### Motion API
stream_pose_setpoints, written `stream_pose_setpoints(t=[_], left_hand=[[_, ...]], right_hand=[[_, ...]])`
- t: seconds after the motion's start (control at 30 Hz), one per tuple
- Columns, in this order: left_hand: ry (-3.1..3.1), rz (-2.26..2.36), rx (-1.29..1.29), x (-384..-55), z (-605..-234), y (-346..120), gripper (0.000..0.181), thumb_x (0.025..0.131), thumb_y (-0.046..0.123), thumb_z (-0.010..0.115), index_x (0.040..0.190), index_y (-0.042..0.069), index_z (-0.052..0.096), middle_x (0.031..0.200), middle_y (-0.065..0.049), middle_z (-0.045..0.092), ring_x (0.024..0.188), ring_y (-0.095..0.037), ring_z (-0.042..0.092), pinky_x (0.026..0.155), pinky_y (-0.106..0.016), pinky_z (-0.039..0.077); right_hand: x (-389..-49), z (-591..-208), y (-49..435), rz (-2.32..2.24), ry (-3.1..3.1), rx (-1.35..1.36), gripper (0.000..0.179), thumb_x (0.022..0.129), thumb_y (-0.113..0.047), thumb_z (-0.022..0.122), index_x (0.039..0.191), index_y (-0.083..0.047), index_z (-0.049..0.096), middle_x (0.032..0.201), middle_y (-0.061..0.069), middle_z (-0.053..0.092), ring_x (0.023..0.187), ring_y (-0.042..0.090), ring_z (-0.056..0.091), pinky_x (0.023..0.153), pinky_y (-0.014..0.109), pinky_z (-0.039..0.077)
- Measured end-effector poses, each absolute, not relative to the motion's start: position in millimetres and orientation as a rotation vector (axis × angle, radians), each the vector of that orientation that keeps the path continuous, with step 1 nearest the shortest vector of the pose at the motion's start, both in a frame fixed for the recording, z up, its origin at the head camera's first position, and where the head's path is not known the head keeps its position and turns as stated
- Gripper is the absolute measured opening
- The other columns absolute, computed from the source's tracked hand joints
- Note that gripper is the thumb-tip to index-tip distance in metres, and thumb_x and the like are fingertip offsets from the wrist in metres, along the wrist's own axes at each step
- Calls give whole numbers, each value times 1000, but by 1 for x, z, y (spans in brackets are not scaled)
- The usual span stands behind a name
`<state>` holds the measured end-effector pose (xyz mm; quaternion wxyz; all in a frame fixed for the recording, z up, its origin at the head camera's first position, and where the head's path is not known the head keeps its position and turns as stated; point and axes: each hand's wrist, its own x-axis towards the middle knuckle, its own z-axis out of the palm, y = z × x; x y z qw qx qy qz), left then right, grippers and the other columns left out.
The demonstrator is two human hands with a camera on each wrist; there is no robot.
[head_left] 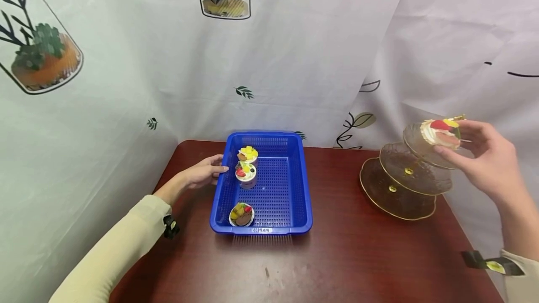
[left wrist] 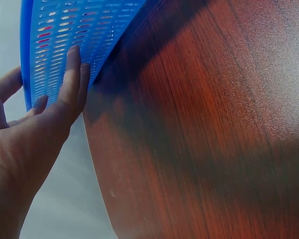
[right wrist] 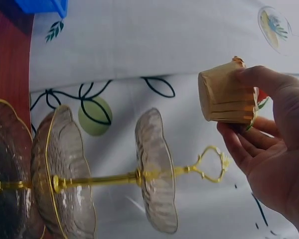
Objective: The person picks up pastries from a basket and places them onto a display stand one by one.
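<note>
My right hand (head_left: 490,160) grips a cupcake (head_left: 440,134) with white cream and red and yellow fruit on top. Its tan pleated paper cup (right wrist: 226,97) shows in the right wrist view, held apart from the stand's top plate. A three-tier cake stand (head_left: 421,177) of clear, gold-rimmed plates stands on the right. My left hand (head_left: 200,173) holds the left side of a blue basket (head_left: 306,191), thumb at the rim and fingers (left wrist: 70,79) along the outer wall. Inside along that side sit a yellow-topped cupcake (head_left: 248,154), a berry-topped one (head_left: 246,174) and a brown one (head_left: 242,215).
The dark red wooden table (head_left: 337,256) carries the basket and the stand. A white curtain (head_left: 278,69) printed with plants hangs close behind. The stand's gold loop handle (right wrist: 212,162) rises above its top plate, below the right hand.
</note>
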<state>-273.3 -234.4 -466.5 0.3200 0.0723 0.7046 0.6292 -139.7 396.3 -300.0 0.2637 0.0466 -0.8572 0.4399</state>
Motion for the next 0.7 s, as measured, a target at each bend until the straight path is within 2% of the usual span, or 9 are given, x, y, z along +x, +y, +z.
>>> stream_pose_setpoints(t=[0.27, 0.47, 0.7], left_hand=[[1858, 1652, 189, -274, -468, -234, 57, 103, 16, 53, 152, 9, 23, 143, -25, 46, 119, -42, 58, 90, -56, 53], [1856, 1649, 190, -273, -467, -234, 57, 104, 15, 53, 152, 10, 23, 143, -25, 45, 120, -42, 57, 90, -56, 53], [1857, 1649, 181, -272, -465, -234, 57, 104, 15, 53, 152, 9, 23, 144, -25, 45, 122, -45, 55, 90, -56, 53]], right_hand=[[-136, -304, 416, 1152, -2313, 69, 63, 75, 9, 80, 131, -13, 59, 107, -20, 61, 94, -8, 59, 80, 2, 43], [-133, -311, 430, 1021, -2349, 35, 65, 82, 4, 75, 140, -15, 50, 115, -24, 52, 103, -9, 50, 88, 1, 36], [-133, -316, 444, 1066, -2297, 34, 64, 83, 8, 72, 140, -13, 49, 119, -22, 51, 107, -6, 50, 89, 2, 37]])
